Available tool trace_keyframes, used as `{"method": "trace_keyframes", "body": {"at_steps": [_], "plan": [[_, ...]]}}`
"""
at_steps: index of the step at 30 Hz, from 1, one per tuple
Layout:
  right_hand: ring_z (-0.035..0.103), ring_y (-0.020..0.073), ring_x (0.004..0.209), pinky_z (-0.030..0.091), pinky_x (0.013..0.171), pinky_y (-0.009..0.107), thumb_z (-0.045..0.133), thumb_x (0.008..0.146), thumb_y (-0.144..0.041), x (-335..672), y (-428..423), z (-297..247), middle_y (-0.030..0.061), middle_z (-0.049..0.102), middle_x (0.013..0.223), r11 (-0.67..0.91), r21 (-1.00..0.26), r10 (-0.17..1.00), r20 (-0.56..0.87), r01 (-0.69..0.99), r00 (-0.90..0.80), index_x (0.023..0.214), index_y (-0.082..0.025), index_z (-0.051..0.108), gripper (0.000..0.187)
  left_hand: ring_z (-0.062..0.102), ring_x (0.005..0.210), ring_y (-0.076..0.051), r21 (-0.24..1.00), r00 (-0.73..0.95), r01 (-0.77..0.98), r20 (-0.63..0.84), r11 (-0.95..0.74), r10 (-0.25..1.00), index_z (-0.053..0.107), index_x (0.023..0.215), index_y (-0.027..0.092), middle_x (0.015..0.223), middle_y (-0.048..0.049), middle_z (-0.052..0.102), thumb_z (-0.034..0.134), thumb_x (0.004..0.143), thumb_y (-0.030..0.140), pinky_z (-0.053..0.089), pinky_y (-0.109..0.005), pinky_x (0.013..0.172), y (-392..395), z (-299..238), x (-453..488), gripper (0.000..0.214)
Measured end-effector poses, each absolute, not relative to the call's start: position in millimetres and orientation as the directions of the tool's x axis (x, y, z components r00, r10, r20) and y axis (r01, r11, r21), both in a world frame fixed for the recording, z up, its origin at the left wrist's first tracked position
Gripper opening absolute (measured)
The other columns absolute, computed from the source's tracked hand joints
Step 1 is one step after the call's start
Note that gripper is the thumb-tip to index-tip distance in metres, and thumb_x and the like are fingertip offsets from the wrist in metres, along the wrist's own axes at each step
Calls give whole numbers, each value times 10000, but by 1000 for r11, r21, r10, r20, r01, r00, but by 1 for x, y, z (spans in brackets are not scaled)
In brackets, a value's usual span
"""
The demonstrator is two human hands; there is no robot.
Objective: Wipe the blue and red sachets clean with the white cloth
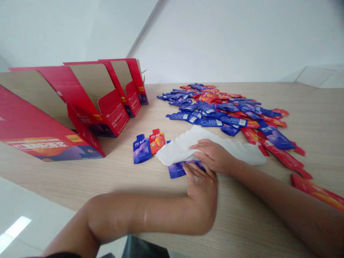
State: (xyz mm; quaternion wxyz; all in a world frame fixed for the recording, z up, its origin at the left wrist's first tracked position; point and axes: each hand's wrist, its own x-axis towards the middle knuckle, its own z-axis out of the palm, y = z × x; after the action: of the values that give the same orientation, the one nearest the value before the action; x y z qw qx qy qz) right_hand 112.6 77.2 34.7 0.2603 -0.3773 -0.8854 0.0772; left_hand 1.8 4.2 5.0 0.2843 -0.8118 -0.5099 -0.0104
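White cloth (185, 146) under the right hand (215, 156) lies well inside the table's (129, 181) edges.

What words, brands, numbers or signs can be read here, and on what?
"纯", next character uncertain: on the blue pouch left of the white cloth, and on the red pouch beside it.
Large white lettering, nearest red box: too blurred.
Yellow label, same box: too small.
Fine white lines, second box's flap: too small.
Print and barcode-like patches, pouch pile: too small.
No legible numbers.
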Motion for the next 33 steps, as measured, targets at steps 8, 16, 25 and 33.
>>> {"method": "trace_keyframes", "body": {"at_steps": [8,16,25,33], "plan": [[594,212,902,405,848,342,317,934,-366,129,92,29,87,687,855,590,-303,796,377,748,-474,773,-173,634,404,616,947,-337,-449,492,825,270,-343,828,536,1157,35,1012,-270,648,478,819,192,451,-566,833,2,4,1,377],[581,231,992,366,941,395,326,931,-353,128,87,35,116,668,1039,610,-255,755,477,750,-451,1014,-134,634,387,623,931,-331,-447,485,828,267,-339,833,552,1129,26,988,-271,655,484,809,161,461,-562,819,3,8,0,354],[600,216,966,386,932,396,347,925,-335,110,75,39,95,678,1024,693,-338,720,374,637,-585,992,-166,654,357,616,941,-348,-364,452,868,300,-337,840,569,1088,-33,985,-315,635,474,821,176,460,-539,836,3,10,3,352],[588,235,958,404,875,365,308,937,-385,129,91,30,99,686,933,593,-258,792,356,763,-495,889,-162,658,418,612,956,-339,-433,476,834,255,-341,842,536,1150,28,1027,-292,633,459,829,175,451,-545,843,1,8,1,362]]}}
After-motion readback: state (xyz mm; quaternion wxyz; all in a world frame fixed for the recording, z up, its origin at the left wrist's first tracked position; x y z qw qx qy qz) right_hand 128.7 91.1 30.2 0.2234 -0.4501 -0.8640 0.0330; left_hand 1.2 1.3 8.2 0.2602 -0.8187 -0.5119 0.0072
